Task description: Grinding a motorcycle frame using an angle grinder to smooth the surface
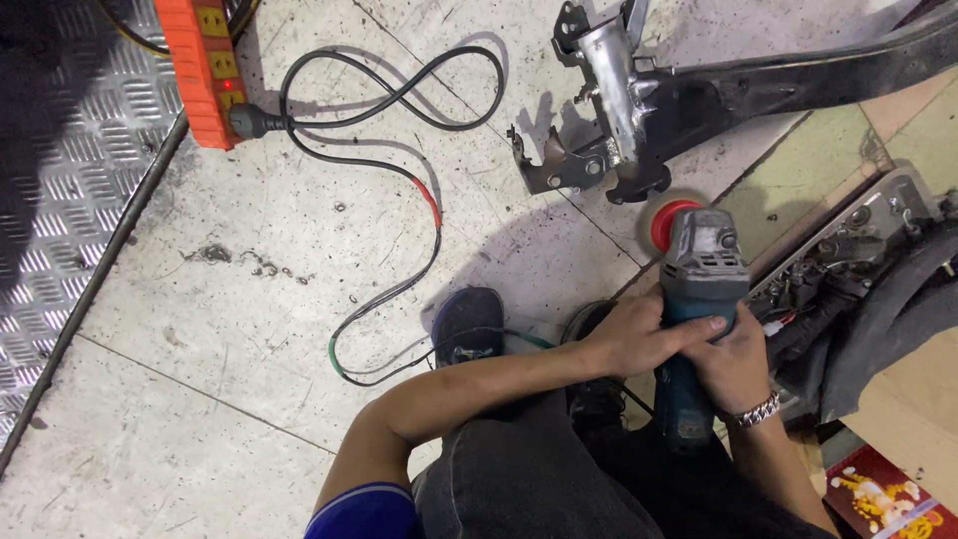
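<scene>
A teal-bodied angle grinder with a red disc is gripped by both the left hand and the right hand, poised just beside the black welded metal frame on the concrete floor. One section of the frame appears ground bare and shiny; the rest remains dark, seemingly untreated.

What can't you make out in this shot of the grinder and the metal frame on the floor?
All in the head view:
- Angle grinder: the left hand and right hand cover the middle of its body, so any switch is hidden.
- Red disc: mostly behind the grinder head; its type and wear are unclear.
- Metal frame: cut off by the top and right edges.
- Orange power strip: cut off at the top.
</scene>
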